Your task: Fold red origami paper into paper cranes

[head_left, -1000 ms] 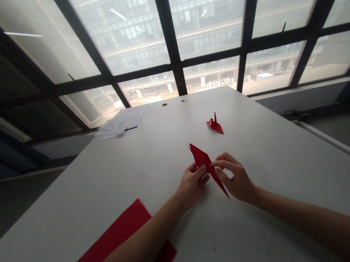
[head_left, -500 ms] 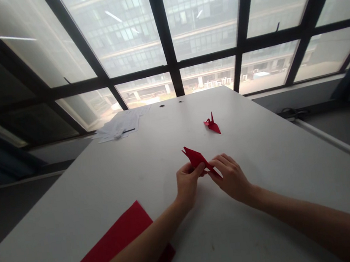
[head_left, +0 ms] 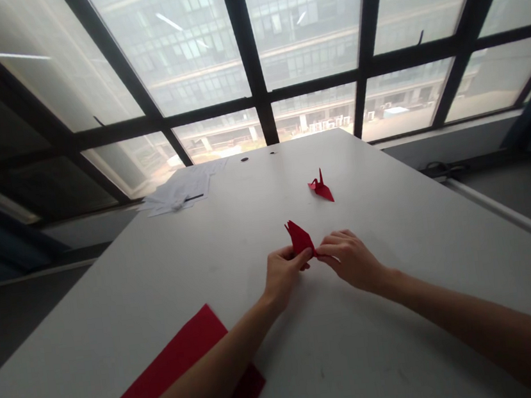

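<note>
Between my hands, just above the white table (head_left: 230, 229), is a piece of folded red paper (head_left: 300, 236) with two narrow points at its upper left. My left hand (head_left: 285, 271) pinches its lower left side, thumb on top. My right hand (head_left: 350, 256) has its fingers closed on the paper's lower right end, which they mostly cover. Beyond my hands stands a finished red paper crane (head_left: 321, 189), apart from both. Under my left forearm lie red paper sheets (head_left: 182, 350), partly hidden by the arm.
White papers (head_left: 177, 190) are spread at the table's far left, with a dark pen (head_left: 194, 198) on them. Windows with black frames (head_left: 259, 90) rise behind the far edge. A pale rail (head_left: 514, 213) runs along the right side.
The lower end of the folded paper, long and pointing down right before, is now bent or tucked within my right fingers. The paper stands more upright, and my right hand has shifted slightly.
</note>
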`<state>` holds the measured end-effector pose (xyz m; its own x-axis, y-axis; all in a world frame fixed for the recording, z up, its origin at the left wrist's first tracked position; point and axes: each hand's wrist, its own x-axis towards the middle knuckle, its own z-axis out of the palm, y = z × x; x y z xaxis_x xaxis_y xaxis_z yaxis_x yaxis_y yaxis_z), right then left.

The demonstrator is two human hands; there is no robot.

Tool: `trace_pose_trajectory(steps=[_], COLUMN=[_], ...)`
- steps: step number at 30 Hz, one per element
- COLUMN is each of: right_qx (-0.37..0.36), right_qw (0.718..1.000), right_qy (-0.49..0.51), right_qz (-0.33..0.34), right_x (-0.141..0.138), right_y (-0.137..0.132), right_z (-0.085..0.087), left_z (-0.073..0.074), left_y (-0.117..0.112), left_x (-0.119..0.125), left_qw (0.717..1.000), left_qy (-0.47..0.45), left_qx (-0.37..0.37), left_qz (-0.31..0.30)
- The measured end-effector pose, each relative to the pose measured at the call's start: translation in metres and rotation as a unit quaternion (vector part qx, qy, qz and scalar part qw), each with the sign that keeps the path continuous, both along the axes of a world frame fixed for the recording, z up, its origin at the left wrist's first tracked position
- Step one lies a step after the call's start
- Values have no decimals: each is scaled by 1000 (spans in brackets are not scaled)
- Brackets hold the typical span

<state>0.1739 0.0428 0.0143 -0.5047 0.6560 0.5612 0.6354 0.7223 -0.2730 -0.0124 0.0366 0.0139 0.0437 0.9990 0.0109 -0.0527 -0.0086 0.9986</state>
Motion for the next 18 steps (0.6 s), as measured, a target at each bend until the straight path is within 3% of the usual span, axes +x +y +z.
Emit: trace_pose_trajectory(steps=[6,11,15,18], right_qx=[135,162,104,-37], right_qw=[988,982,985,963], right_qy=[-47,-5,137,265], right_qz=[66,99,26,-11], right_x=[26,33,22,10], right_y=[18,21,17,13], right_z=[18,21,14,5], left_z=[5,10,8,5], left_y=[4,3,2,3], left_x=[-6,-10,-14,-16], left_qw=[994,978,967,965], left_qy=[18,5,-29,-53], left_qx=[-32,-65,-98,-107], left_qz=[-106,-201,-235,-231])
